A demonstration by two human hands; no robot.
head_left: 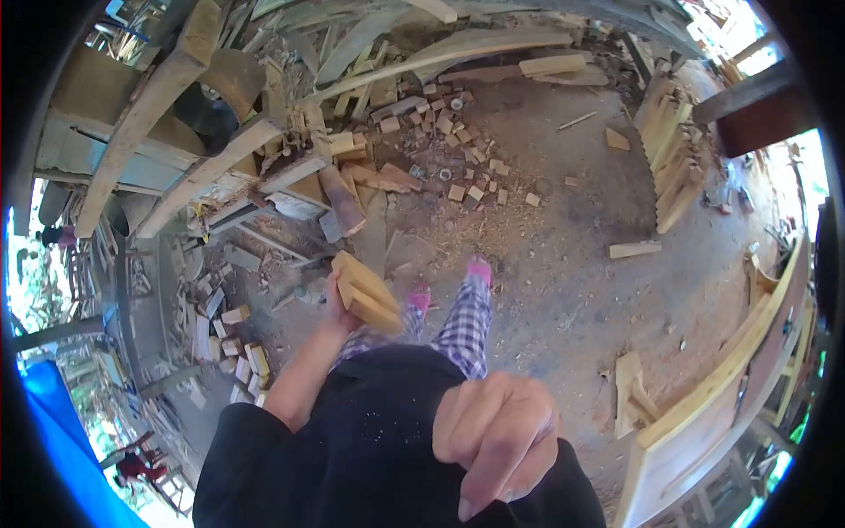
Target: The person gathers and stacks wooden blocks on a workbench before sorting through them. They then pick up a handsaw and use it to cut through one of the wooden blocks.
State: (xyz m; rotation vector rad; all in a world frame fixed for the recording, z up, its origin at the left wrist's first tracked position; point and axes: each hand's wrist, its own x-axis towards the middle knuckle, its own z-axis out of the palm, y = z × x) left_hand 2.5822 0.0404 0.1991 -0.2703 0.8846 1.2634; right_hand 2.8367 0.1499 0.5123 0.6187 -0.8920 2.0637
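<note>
My left hand grips a light wooden block with a groove or gap along it, held out at my left side above the floor. The block's near end is slightly blurred. Close to the camera, in front of my chest, is my right hand. Its fingers are curled and one digit points down; the inside of the hand is hidden, so I cannot make out whether anything is in it. No other object touches this hand in view.
Small wood offcuts and shavings litter the floor ahead. More offcuts lie at left, beside a cluttered wooden bench. Stacked notched boards stand at right. A wooden panel and a bracket-shaped piece are nearer right.
</note>
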